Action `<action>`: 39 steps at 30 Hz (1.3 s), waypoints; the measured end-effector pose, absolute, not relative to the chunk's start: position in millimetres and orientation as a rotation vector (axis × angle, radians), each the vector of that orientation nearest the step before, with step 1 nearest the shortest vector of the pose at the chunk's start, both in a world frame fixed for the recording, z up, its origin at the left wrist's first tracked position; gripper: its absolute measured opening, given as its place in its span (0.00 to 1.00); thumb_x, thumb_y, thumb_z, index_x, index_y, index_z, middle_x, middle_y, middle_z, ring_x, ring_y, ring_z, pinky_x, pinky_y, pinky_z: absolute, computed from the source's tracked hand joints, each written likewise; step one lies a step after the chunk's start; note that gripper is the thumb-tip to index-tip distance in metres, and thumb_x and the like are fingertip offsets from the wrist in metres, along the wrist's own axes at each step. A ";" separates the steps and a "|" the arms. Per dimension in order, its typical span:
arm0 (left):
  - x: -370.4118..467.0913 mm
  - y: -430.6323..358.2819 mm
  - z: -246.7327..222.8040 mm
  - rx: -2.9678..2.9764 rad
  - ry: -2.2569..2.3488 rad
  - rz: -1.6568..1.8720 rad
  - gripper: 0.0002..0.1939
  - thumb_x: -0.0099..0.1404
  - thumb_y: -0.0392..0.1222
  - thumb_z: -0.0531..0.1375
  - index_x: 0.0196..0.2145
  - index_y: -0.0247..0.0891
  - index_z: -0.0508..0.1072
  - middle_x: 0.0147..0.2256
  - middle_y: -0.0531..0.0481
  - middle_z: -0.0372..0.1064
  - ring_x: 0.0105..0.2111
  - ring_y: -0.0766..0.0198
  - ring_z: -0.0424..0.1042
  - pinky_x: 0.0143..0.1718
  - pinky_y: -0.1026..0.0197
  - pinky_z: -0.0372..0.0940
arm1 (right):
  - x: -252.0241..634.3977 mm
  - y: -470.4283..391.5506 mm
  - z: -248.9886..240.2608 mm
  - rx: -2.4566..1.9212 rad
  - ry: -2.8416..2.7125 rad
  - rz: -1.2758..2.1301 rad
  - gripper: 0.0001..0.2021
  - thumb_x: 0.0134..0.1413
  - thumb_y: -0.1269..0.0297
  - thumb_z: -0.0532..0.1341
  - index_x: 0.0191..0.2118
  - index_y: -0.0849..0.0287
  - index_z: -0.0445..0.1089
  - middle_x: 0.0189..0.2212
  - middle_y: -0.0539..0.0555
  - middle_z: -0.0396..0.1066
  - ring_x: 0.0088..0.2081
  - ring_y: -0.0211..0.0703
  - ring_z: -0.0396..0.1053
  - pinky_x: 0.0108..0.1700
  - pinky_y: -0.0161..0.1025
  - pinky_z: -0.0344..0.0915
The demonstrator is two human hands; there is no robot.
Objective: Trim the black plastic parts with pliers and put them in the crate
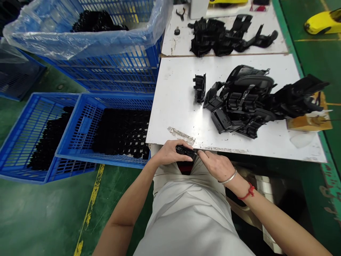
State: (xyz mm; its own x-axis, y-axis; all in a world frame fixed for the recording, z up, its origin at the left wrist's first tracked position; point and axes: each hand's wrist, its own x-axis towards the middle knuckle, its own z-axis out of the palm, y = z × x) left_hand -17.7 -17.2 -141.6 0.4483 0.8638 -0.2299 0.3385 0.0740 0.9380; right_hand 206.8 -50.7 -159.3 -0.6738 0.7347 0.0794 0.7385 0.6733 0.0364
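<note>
At the front edge of the white table [173, 96], my left hand [170, 152] is closed around a small black plastic part [185, 152], thumb on the near side and fingers on the far side. My right hand [217, 164] is closed beside the part's right end, its forefinger stretched toward it. Whatever sits in the right fingers is mostly hidden and too small to name. A single black moulded piece [199, 88] stands on the table ahead of my hands. To its right lies a heap of black plastic parts [245, 99].
More black parts [213, 35] and pliers [180, 14] lie on the far table. Blue crates [106, 161] with black pieces stand to the left, and a plastic-lined blue crate [112, 67] behind them. A cardboard box [309, 122] sits at the right edge.
</note>
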 end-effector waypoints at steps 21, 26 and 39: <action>-16.4 -16.1 -138.8 1.475 1.119 0.530 0.19 0.50 0.49 0.69 0.38 0.37 0.77 0.38 0.47 0.75 0.40 0.58 0.73 0.42 0.60 0.67 | 206.0 -49.9 -159.4 -1.304 -2.903 -0.034 0.18 0.58 0.79 0.46 0.46 0.60 0.68 0.27 0.54 0.70 0.21 0.35 0.62 0.21 0.36 0.45; -16.5 -16.2 -139.4 1.465 1.126 0.538 0.19 0.49 0.49 0.70 0.38 0.37 0.77 0.37 0.48 0.76 0.39 0.58 0.73 0.44 0.60 0.67 | 198.2 -45.9 -153.1 -1.422 -2.996 0.095 0.16 0.58 0.78 0.47 0.45 0.59 0.67 0.29 0.54 0.71 0.20 0.35 0.63 0.20 0.37 0.41; -14.0 -16.5 -134.9 1.463 1.146 0.524 0.19 0.49 0.47 0.70 0.38 0.37 0.78 0.37 0.48 0.75 0.40 0.59 0.73 0.45 0.61 0.65 | 189.5 -43.2 -143.8 -1.487 -3.069 0.257 0.13 0.60 0.76 0.46 0.44 0.60 0.64 0.32 0.56 0.71 0.24 0.40 0.68 0.20 0.37 0.40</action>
